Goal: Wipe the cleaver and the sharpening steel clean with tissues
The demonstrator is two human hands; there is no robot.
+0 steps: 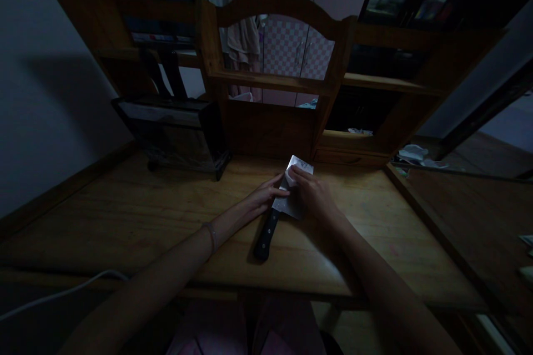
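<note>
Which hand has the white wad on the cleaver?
The right hand, pressing the white wad; the left hand, wearing the wristband, holds the cleaver by its blade.

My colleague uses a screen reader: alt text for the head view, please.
A person's right hand holds a white tissue or cloth against a cleaver on a wooden desk, the left hand touching its blade. A rack with black handles stands at left.

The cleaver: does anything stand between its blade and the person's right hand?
Yes, a small white piece, perhaps tissue, is between the right hand and the cleaver, near the blade's far end.
</note>
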